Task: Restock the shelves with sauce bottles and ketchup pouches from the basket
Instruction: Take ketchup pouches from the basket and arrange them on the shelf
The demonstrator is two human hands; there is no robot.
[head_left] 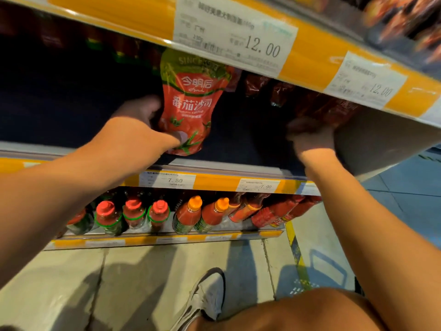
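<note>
- My left hand (143, 120) is gripping a tomato ketchup pouch (188, 101) upright — it could topple if released unsupported.
- My right hand (310, 137) is blurring among dark pouches (334, 108) — grip unclear.

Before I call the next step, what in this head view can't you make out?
- Right hand: motion-blurred, so its grip on the dark pouches is unclear.
- Basket: outside the frame.
- Shelf back behind the ketchup pouch in the left hand: too dark.
- Lower price tags: fine print too small.
</note>
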